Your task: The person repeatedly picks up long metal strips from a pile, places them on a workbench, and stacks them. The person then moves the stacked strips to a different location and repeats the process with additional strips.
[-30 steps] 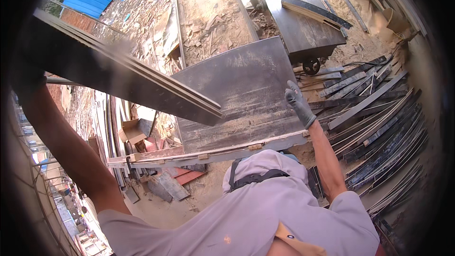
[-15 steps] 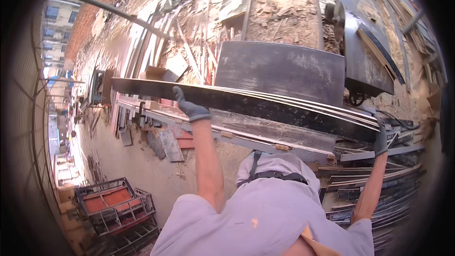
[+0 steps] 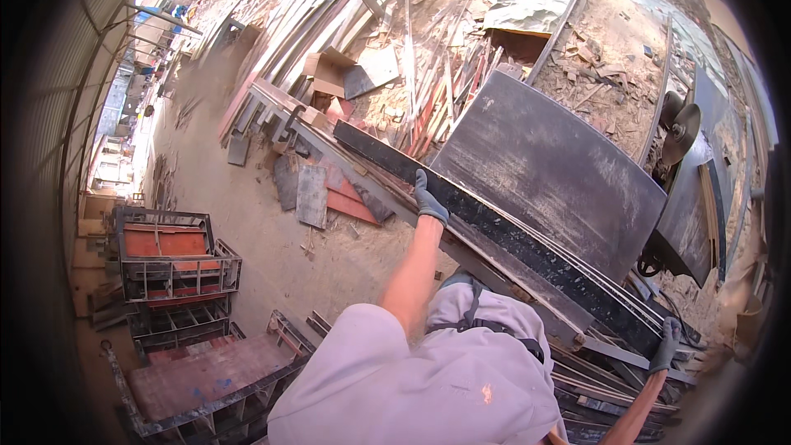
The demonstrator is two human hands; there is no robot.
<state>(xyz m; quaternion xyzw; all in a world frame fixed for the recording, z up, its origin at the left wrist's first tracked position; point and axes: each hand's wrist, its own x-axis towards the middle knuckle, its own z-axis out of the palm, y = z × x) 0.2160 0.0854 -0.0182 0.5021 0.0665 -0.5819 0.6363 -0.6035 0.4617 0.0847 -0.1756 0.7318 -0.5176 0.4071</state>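
Both my hands wear dark grey gloves and hold a bundle of long, narrow black-faced boards (image 3: 511, 241) with pale edges. My left hand (image 3: 430, 199) is closed on the near side of the bundle, toward its far left end; the fingers underneath are hidden. My right hand (image 3: 666, 348) grips the near right end. The bundle slants from upper left to lower right, along a dark flat metal table (image 3: 552, 169). A long rail (image 3: 387, 196) runs beneath it on my side. Whether the boards rest on the table or the rail I cannot tell.
Round metal discs (image 3: 682, 130) are at the right beside another dark table. Strips and scraps of wood (image 3: 354, 21) litter the ground beyond. An open cardboard box (image 3: 328, 70) lies there. Metal frames with red panels (image 3: 169, 241) stand at left. More strips lie under my right arm.
The view has turned, so the boards and table now slant more steeply down to the right. The bundle appears lower and closer to the rail. Both hands still hold it.
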